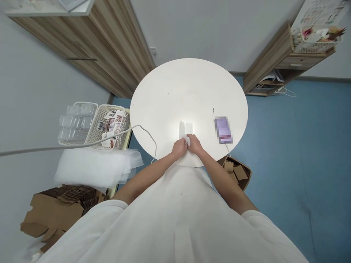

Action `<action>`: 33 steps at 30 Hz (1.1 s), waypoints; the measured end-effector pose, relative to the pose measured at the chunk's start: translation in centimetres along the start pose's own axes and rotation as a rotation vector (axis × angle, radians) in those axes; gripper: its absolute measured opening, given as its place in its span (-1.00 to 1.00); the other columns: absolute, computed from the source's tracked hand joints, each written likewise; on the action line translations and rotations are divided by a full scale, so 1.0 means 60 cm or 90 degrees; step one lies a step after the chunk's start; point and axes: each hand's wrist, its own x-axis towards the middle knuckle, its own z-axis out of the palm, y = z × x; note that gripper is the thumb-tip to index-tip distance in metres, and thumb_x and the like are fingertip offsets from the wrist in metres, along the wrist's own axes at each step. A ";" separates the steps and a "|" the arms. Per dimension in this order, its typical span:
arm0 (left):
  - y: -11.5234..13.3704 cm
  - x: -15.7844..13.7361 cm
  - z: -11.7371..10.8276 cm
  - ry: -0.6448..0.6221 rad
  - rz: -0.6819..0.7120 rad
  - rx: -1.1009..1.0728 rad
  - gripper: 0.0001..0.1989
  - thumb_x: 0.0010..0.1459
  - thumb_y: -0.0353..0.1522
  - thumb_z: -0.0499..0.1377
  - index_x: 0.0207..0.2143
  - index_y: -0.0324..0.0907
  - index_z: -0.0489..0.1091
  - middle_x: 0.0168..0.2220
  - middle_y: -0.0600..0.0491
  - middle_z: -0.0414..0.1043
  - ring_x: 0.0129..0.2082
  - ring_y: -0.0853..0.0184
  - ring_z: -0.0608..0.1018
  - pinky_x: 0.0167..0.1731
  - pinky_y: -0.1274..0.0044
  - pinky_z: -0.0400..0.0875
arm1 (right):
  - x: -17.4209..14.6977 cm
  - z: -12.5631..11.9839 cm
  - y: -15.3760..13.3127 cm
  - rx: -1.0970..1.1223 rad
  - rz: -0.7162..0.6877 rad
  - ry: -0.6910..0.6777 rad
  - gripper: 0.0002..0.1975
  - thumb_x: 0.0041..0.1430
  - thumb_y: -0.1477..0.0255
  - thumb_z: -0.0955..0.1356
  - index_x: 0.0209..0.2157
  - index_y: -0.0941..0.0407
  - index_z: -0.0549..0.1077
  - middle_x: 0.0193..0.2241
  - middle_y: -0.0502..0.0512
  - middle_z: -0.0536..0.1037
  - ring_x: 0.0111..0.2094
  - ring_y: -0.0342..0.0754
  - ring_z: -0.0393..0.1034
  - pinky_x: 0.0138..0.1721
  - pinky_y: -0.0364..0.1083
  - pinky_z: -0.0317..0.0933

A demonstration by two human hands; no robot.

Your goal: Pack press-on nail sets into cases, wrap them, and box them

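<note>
Near the front edge of the round table (189, 82), a small white piece (187, 139) is pinched between left hand (180, 148) and right hand (194, 144). The rim is crossed leftward by 1 white cable (148, 132); 1 purple device (223, 129) is set rightward, short of the curved edge.

Held piece (187, 139): was white
Tabletop (189, 84): was white
Device (223, 128): looked purple
Cabinet (115, 44): had brown stripes
Floor (274, 146): was blue
Cardboard (55, 213): was brown
</note>
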 end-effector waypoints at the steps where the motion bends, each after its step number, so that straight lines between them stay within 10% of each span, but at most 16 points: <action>1: 0.001 0.001 0.002 -0.003 0.007 0.019 -0.95 0.06 -0.46 0.00 -0.44 -0.15 0.17 -0.48 0.04 0.33 -0.45 0.28 0.42 -0.48 0.49 0.19 | 0.001 0.000 0.003 0.007 -0.005 0.001 -0.42 -0.10 0.60 0.30 0.03 0.13 0.18 -0.11 0.17 0.28 -0.12 -0.01 0.26 -0.14 -0.06 0.21; 9: -0.016 -0.018 0.016 0.009 0.148 0.061 -0.87 0.13 -0.41 -0.07 -0.28 -0.20 0.23 -0.30 -0.06 0.32 -0.29 0.23 0.40 -0.31 0.41 0.31 | 0.008 -0.016 0.029 0.140 -0.033 -0.040 -0.46 -0.09 0.49 0.30 0.02 0.10 0.25 -0.31 0.02 0.30 -0.33 -0.13 0.26 -0.21 -0.09 0.22; 15: -0.030 -0.051 0.020 0.017 0.265 0.080 -0.73 0.10 -0.33 0.02 -0.13 -0.23 0.26 -0.23 -0.08 0.29 -0.27 0.22 0.37 -0.24 0.35 0.33 | 0.021 0.003 0.013 0.132 0.072 0.085 -0.69 0.01 0.33 0.25 -0.17 0.09 0.34 -0.52 -0.08 0.23 -0.47 -0.13 0.20 -0.37 -0.10 0.16; 23: -0.057 -0.011 -0.003 0.146 0.228 -0.014 -0.67 0.15 -0.26 0.03 -0.05 -0.16 0.29 -0.11 -0.09 0.28 -0.09 0.21 0.36 -0.11 0.34 0.30 | 0.018 0.005 0.035 0.175 0.014 0.060 -0.71 0.01 0.42 0.23 -0.16 0.09 0.31 -0.51 -0.09 0.19 -0.48 -0.15 0.14 -0.35 -0.10 0.17; 33: -0.043 0.000 0.005 0.061 0.224 0.088 -0.56 0.09 -0.25 0.09 0.05 -0.06 0.21 0.09 -0.09 0.15 0.09 0.09 0.18 0.00 0.26 0.13 | -0.022 -0.017 0.046 0.055 -0.118 -0.014 -0.34 0.01 0.53 0.24 0.17 0.09 0.00 -0.08 0.16 0.24 -0.28 -0.10 0.27 -0.18 -0.04 0.24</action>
